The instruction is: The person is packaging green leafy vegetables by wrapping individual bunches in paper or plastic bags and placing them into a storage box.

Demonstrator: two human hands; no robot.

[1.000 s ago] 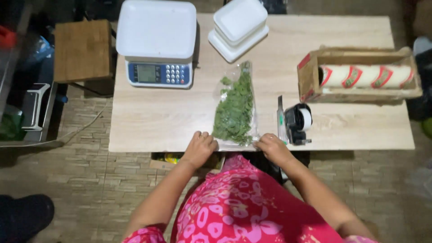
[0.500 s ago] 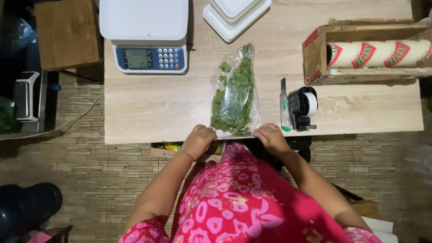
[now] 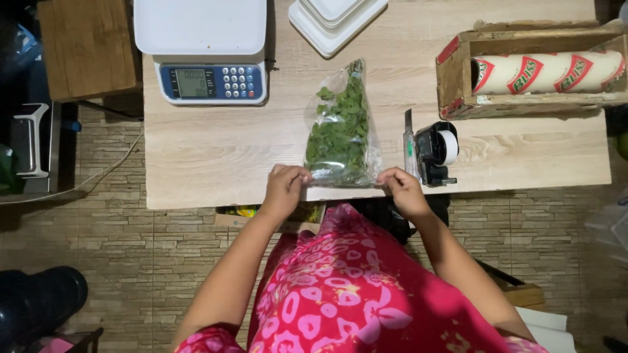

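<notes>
Hands (image 3: 343, 186) slid forward, herb bag (image 3: 341, 131) lengthwise away

Wooden table (image 3: 222, 157) – scale (image 3: 201, 52), trays (image 3: 337, 19), herb bag (image 3: 341, 127), tape dispenser (image 3: 435, 151)

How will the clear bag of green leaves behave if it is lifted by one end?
The bag of green leaves is thin clear film, so it would probably sag. Loose leaves suggest it is light and may slide toward the lower end. Both the left hand and right hand pinch its near edge.
</notes>
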